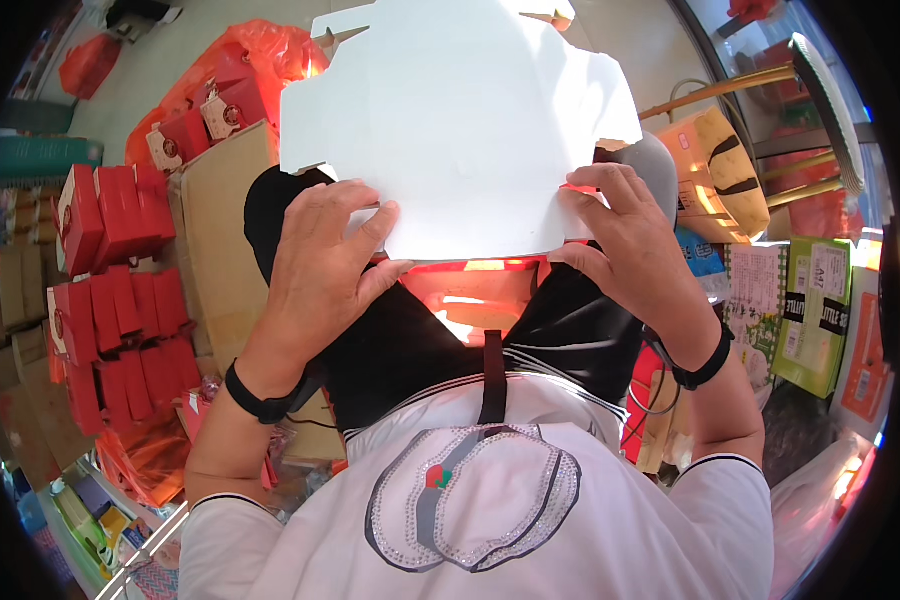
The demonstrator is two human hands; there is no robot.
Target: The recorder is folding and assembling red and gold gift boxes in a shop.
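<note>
Across my thighs lies a flat white cardboard box blank, with notched flaps along its sides and its white face up. My left hand grips its near left corner, the thumb and fingers bent around a small flap there. At the near right corner, my right hand pinches the opposite flap between thumb and fingers. A bit of red shows at the blank's edges by my right fingers. Below the near edge, between my legs, red material is partly visible; what it is I cannot tell.
Several red gift boxes are stacked at left beside a brown cardboard box. More red boxes sit in an orange-red plastic bag beyond. On the right are a yellow carton, a stool and a green box.
</note>
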